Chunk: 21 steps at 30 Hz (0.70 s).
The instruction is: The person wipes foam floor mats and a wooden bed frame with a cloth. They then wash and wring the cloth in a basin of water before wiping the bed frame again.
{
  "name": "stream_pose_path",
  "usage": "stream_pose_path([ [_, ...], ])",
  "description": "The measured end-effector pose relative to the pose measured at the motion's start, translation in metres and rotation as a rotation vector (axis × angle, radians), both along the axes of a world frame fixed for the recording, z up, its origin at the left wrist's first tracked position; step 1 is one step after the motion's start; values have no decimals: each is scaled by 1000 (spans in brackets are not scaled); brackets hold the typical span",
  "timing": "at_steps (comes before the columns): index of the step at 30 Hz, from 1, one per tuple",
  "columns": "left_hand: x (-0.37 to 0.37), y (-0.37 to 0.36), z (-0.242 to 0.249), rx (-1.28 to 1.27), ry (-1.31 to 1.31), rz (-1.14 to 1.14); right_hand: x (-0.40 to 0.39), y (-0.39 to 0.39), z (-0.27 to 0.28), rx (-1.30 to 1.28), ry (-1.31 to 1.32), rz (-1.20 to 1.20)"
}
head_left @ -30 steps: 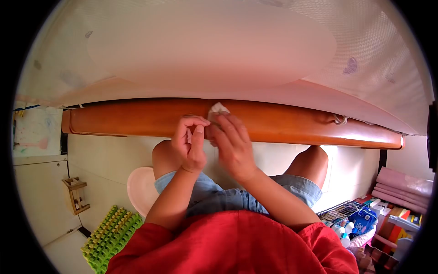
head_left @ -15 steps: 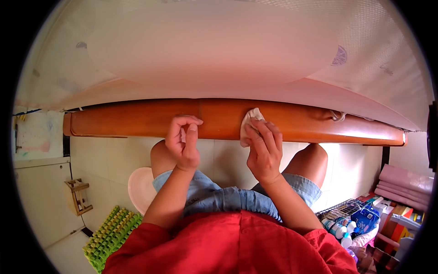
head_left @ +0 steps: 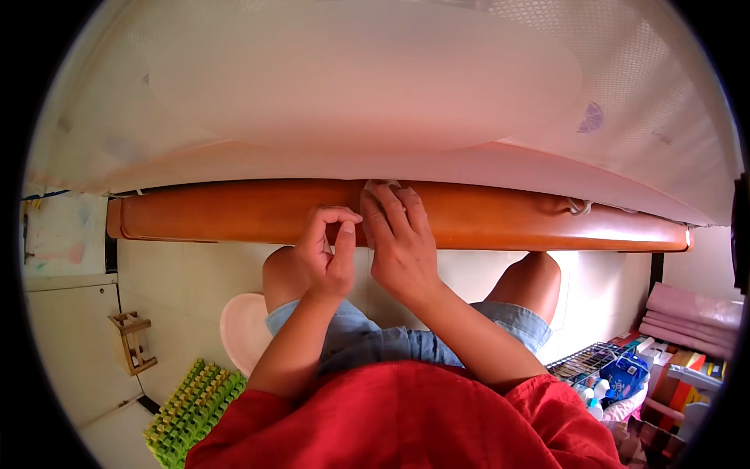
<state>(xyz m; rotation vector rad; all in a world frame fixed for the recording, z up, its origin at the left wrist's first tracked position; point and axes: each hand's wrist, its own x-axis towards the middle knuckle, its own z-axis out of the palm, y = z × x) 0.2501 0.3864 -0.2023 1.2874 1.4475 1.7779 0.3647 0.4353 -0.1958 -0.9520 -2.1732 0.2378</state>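
Observation:
A long glossy brown wooden rail (head_left: 484,217) runs across the view below a pale cover (head_left: 359,94). Near the rail's middle, my right hand (head_left: 400,230) presses a white cloth (head_left: 381,184) against its surface; the hand hides most of the cloth. Just left of it, my left hand (head_left: 330,246) is curled over the rail's lower edge, with thumb and index finger bent close together. Whether anything lies inside those curled fingers is hidden.
A pale pink basin (head_left: 242,328) is on the floor at the left, near a green and yellow rack-like object (head_left: 191,410) and a small wooden frame (head_left: 133,342). At the lower right are a black wire basket (head_left: 582,359), bottles and folded pink sheets (head_left: 691,313).
My right hand has slid left along the rail with the cloth, close to my left hand. My left hand has shifted slightly right, still curled.

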Motion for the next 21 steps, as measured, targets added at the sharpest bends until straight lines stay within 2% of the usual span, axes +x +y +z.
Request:
stream_pose_path([
  [10,3,5,-5,42,117,69,41,4,7,-68,33,-38],
  [14,6,5,-7,37,115,80,73,4,11,-103,-49,-169],
  [17,10,3,-2,37,195,91,77,2,9,-113,-71,-233],
  [19,15,-1,3,73,498,101,71,0,3,-78,-70,-266],
  [21,16,-7,-4,72,529,76,68,-1,6,-76,-92,-258],
])
